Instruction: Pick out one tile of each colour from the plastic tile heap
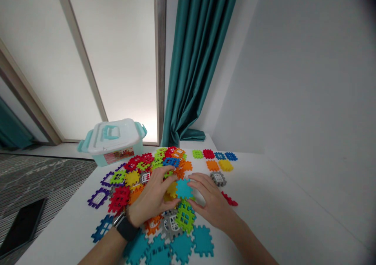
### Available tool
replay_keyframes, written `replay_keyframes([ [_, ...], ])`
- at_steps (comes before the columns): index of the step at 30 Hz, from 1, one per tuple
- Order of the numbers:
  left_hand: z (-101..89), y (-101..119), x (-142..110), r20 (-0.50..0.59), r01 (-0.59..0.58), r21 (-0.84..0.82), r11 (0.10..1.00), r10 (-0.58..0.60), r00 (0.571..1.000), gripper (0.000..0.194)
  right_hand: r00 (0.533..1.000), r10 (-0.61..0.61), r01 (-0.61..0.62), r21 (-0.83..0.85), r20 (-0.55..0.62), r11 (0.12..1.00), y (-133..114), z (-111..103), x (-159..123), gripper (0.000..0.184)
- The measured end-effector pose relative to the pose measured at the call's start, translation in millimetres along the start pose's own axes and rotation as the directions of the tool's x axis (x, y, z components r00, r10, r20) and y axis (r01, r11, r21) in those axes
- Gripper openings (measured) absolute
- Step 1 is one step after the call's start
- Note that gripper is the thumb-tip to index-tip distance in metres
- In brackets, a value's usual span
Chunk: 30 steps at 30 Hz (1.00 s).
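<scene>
A light blue interlocking building tile [184, 189] with notched edges is between my two hands, over the pile. My left hand [155, 194], with a dark watch on the wrist, curls its thumb and fingers at the tile's left side. On the opposite edge are the fingertips of my right hand [210, 200], bent around it. Just beneath lie a green window tile [185, 216] and a grey window tile [171, 225]. Yellow pieces [170, 191] show partly behind my left fingers. Nearer to me are several teal tiles [203, 240].
Mixed tiles, including red ones [119, 199] and a purple frame [98, 198], spread leftward over the white table [264, 222]. Sorted pieces such as a yellow tile [225, 165] sit back right. A lidded box [116, 141] stands behind, near a green curtain [196, 61].
</scene>
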<state>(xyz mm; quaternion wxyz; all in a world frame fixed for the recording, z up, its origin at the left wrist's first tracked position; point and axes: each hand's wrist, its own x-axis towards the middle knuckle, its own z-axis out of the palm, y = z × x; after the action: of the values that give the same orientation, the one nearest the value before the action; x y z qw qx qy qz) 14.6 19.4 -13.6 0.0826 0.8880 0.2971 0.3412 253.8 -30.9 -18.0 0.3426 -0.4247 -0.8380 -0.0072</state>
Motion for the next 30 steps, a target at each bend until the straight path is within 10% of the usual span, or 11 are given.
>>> replay_keyframes([
  [22, 2.9, -5.1, 0.4, 0.041, 0.097, -0.223, 0.970, -0.090, 0.995, 0.047, 0.995, -0.087, 0.085, -0.057, -0.041, 0.995, 7.9, -5.1, 0.3, 0.015],
  [30, -2.5, -0.5, 7.1, 0.136, 0.191, -0.473, 0.860, -0.142, 0.980, 0.004, 0.982, 0.026, -0.013, 0.072, -0.189, 0.997, 1.0, -5.1, 0.9, 0.012],
])
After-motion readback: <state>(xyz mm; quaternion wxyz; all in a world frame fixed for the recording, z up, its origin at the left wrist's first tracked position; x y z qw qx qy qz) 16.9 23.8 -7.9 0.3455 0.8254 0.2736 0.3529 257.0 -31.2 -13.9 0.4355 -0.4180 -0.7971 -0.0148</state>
